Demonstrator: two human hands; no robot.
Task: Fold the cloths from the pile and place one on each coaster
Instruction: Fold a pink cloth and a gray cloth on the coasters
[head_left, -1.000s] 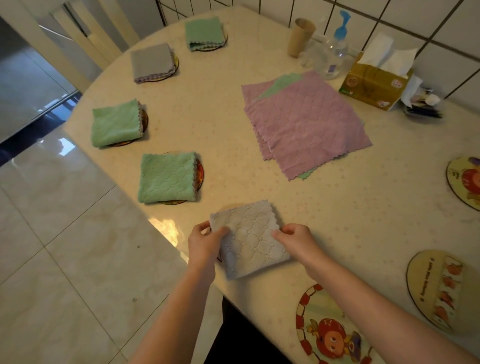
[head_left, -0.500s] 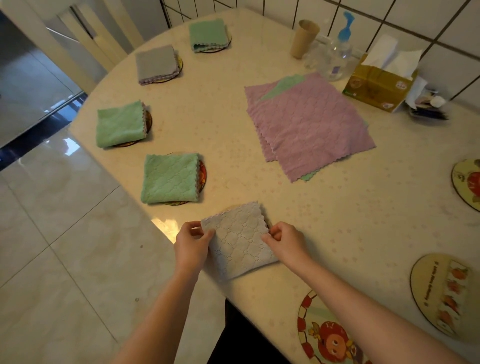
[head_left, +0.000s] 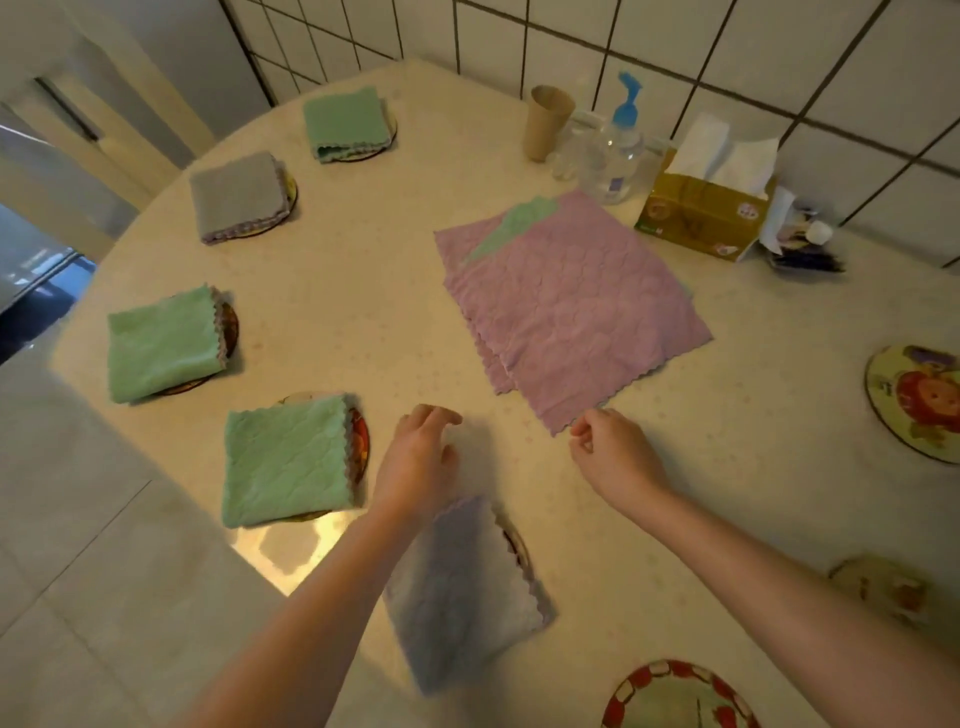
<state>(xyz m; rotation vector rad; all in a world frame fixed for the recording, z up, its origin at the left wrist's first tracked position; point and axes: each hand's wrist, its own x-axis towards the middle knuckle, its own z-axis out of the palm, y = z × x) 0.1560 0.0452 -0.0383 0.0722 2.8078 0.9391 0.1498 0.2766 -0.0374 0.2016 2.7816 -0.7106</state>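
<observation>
Right at the near corner of the purple cloth, the right hand has its fingers curled with thumb and fingertip pinched together. Honestly can't tell if that grip actually has the corner or is only touching it. Left hand is beside it, fingers spread and loose, holding nothing, hovering over the bench. Just behind the left wrist, a folded grey cloth sits on its coaster, only the coaster's rim peeking out. Left of that hand there's a folded green cloth on another coaster, with three more covered ones curving away further out. The purple one tops the pile, a green cloth poking out underneath. Bare coasters sit off to the right of the right hand.
</observation>
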